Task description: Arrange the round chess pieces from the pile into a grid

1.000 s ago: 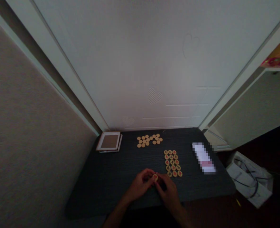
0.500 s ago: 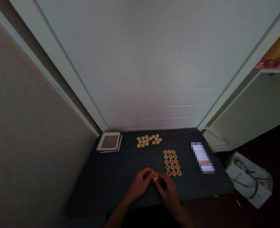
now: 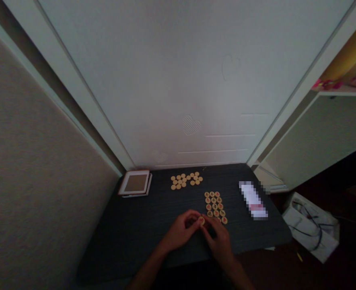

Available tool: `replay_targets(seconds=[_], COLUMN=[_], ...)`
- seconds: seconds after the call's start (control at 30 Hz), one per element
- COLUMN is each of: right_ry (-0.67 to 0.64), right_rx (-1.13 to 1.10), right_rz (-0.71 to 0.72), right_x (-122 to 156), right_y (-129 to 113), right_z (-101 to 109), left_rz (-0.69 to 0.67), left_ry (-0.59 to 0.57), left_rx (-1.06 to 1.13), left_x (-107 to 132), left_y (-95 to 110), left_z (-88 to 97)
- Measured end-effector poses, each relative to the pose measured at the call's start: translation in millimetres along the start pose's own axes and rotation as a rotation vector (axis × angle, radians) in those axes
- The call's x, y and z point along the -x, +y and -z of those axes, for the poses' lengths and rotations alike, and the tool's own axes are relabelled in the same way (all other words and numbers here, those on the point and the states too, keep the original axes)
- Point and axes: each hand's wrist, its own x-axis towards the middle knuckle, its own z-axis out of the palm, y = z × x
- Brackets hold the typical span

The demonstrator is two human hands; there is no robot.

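Note:
Between the fingertips of both hands is a round wooden xiangqi piece with a red character on its face. My left hand pinches it from the left, fingers curled. From the other side my right hand grips it with thumb and fingers. Just beyond the right hand lie rows of face-up xiangqi pieces, marked in red and black; the fingers cover part of the nearest row. Farther back, a cluster of plain-faced pieces sits on the dark table.
Two stacked frame-like white items lie at the table's back left. A pixelated bright rectangle is at the right. White panelling rises behind the table. Beyond the right edge, a white box with cables stands on the floor.
Both hands, still on the piece, have shifted slightly right and up toward the face-up rows, now hiding part of the nearest row. The whole view has moved a little too.

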Motion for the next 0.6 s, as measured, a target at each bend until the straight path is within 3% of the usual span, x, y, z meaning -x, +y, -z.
replay_targets(seconds=[0.33, 0.6], right_ry=[0.021, 0.156], right_rx=[0.065, 0.157], right_rz=[0.047, -0.037], right_x=[-3.1, -14.3], right_y=[8.6, 47.9], right_z=[11.2, 51.6], left_rz=[-0.046, -0.074], left_ry=[0.013, 0.185], left_rx=[-0.002, -0.094], left_x=[-17.4, -60.7], left_y=[-5.4, -16.4], left_z=[-3.2, 18.8])
